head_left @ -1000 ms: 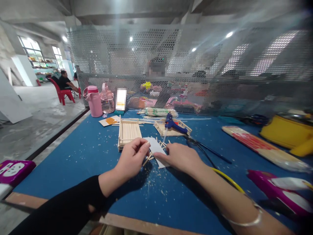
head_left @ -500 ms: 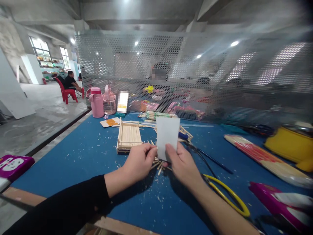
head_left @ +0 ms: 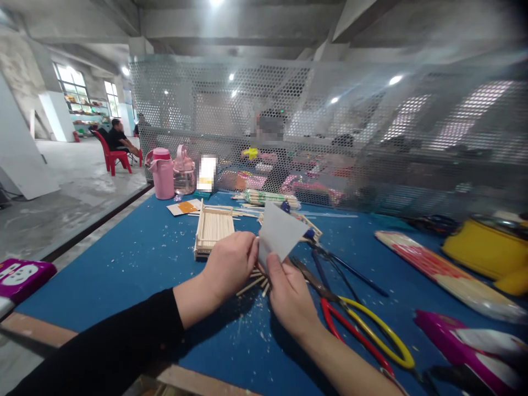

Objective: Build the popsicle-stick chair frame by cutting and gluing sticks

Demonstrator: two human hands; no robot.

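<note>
My right hand [head_left: 291,291] is closed on a small blank white card [head_left: 282,231], thumb on its near face and fingers behind. The card is tilted above the table. My left hand [head_left: 233,261] is closed in a pinch against the card's left edge; what its fingertips hold is hidden. Under the hands lie several short wooden sticks [head_left: 251,286]. Just left and behind stands a small tray-like frame built of thin wooden sticks [head_left: 214,225]. Beyond the card, another stick piece [head_left: 315,228] is partly covered.
Scissors with red and yellow handles [head_left: 383,335] and blue-handled pliers [head_left: 357,272] lie right. A packet of sticks [head_left: 445,269] and a purple package [head_left: 462,346] are farther right. Pink bottles [head_left: 164,176] stand at the back left before a perforated metal screen [head_left: 198,99].
The white card has turned from upright to tilted, its top leaning right. My right hand has shifted slightly left and lower, uncovering the scissors' red handle and blades. My left hand remains by the card's edge.
</note>
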